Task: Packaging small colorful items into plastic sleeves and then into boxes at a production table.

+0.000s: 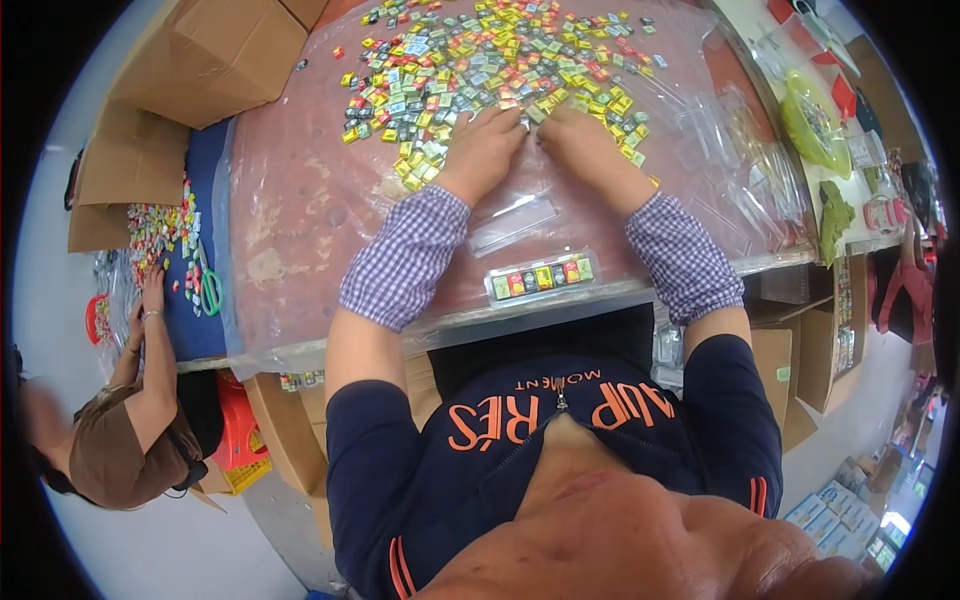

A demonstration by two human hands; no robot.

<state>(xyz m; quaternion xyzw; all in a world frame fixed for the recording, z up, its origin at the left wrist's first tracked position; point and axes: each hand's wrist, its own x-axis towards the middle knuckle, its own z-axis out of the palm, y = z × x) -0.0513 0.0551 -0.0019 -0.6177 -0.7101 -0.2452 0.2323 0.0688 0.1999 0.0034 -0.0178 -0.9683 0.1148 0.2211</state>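
Note:
A wide pile of miniature coloured boxes (480, 67), yellow, red, green, black and white, lies spread over the table before me. At its near edge, my left hand (486, 150) rests palm down with its fingers on some of the boxes. Close by on the right, my right hand (581, 146) has curled fingers touching boxes at the same edge. Whether either hand pinches a box is hidden. A clear plastic tray (515, 225) lies below the hands. Nearer to me, by the table edge, a second clear tray (491, 289) holds a single row of miniature boxes.
Clear plastic cases (739, 165) lie heaped on the table's right side. A yellow-green basket (814, 127) stands on the white surface beyond. Cardboard boxes (214, 60) stand at the upper left. Another person (127, 435) works at a blue surface with green-handled scissors (211, 291).

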